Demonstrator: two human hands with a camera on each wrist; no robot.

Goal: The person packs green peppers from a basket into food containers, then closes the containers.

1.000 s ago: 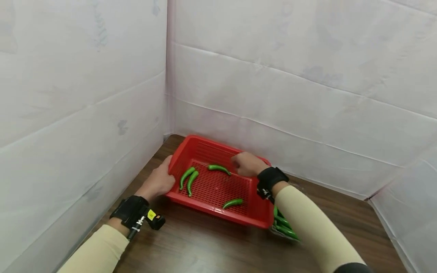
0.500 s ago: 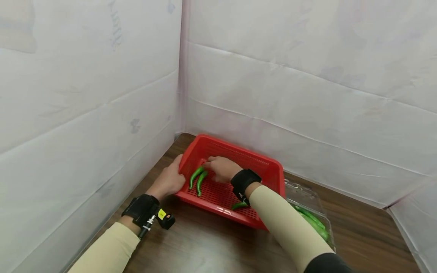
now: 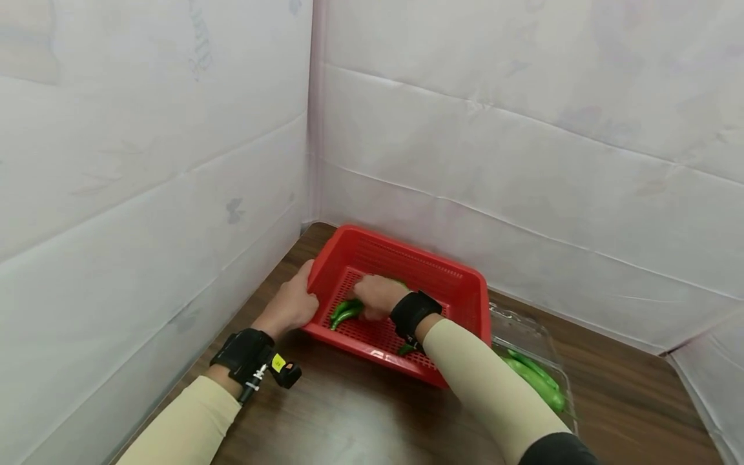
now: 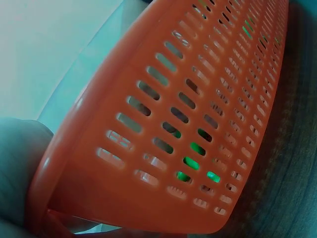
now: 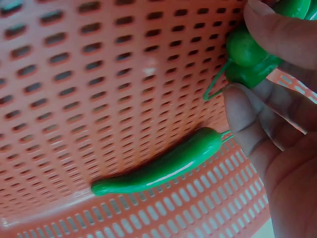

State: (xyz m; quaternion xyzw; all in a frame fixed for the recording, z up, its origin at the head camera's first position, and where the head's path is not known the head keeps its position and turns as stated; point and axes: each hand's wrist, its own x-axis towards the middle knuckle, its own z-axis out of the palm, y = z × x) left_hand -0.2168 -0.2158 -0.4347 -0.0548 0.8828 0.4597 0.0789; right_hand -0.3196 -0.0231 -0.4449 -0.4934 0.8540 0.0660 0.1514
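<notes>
while the left hand (image 3: 289, 307) grips the near-left corner of the red basket (image 3: 459, 284) w/ fingers curled over its rim, the right hand (image 3: 378, 296) sits inside it, fingers closed round a bunch of green chillies (image 3: 345, 311) — stem ends poke out by the thumb in the right wrist view. one loose chilli (image 5: 161, 168) lies on the basket floor just beside those fingers, near the wall. basket rests on a dark wood table (image 3: 349, 420), close to the white-lined corner. rt of it — a clear tray (image 3: 526, 336) w/ more chillies (image 3: 535, 381).
</notes>
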